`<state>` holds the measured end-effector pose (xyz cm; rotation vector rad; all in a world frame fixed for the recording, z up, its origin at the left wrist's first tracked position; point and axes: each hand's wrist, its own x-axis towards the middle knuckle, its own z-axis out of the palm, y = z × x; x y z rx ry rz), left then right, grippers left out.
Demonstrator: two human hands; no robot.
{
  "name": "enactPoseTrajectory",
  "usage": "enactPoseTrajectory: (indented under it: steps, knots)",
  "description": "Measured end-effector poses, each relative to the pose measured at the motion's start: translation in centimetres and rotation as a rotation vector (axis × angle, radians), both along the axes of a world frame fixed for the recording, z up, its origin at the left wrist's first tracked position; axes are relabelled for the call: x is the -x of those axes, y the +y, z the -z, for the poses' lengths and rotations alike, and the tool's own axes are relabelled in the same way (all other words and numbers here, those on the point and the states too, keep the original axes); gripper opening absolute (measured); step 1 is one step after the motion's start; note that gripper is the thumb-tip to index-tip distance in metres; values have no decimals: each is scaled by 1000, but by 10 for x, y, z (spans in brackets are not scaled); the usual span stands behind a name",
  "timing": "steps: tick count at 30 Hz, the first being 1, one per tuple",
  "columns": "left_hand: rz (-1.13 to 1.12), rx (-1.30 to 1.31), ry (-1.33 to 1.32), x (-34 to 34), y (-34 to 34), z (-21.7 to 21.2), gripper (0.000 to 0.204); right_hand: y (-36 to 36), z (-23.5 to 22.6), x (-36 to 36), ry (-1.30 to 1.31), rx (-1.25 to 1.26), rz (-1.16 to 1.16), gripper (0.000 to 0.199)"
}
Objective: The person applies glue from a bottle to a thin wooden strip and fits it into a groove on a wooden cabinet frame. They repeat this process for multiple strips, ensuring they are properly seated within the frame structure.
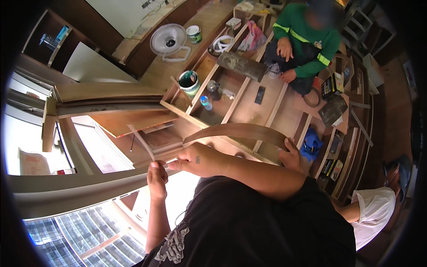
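Note:
My left hand (157, 179) is closed, thumb up, around a narrow pale strip (141, 141) that sticks out away from me. Close beside it, my right hand (200, 160) reaches across my body, fingers curled. A long, thin, flexible brown strip (242, 130), like edge banding, arches from behind my right hand toward the right. Whether both strips are one piece is hidden by my fingers. Another person's hand (291, 155), seen past my right forearm, grips the brown strip's right end.
A wooden frame with open compartments (213, 116) spreads ahead, holding a paint bucket (189, 82), a water bottle (206, 103) and a blue bag (311, 144). A person in green (307, 40) sits at the far side. A fan (169, 41) stands far left; window frames (66, 184) border my left.

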<state>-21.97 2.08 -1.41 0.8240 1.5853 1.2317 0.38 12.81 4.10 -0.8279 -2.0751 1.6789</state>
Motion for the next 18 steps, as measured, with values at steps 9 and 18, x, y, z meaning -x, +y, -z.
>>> enactPoseTrajectory:
  steps: [9,18]
  knots:
    - [68,361,443,65,-56,124,18,-33,233,-16,-225,883,7,22]
    - [568,576,555,80,-34,227,38,-44,434,-133,50,1335,1315,35]
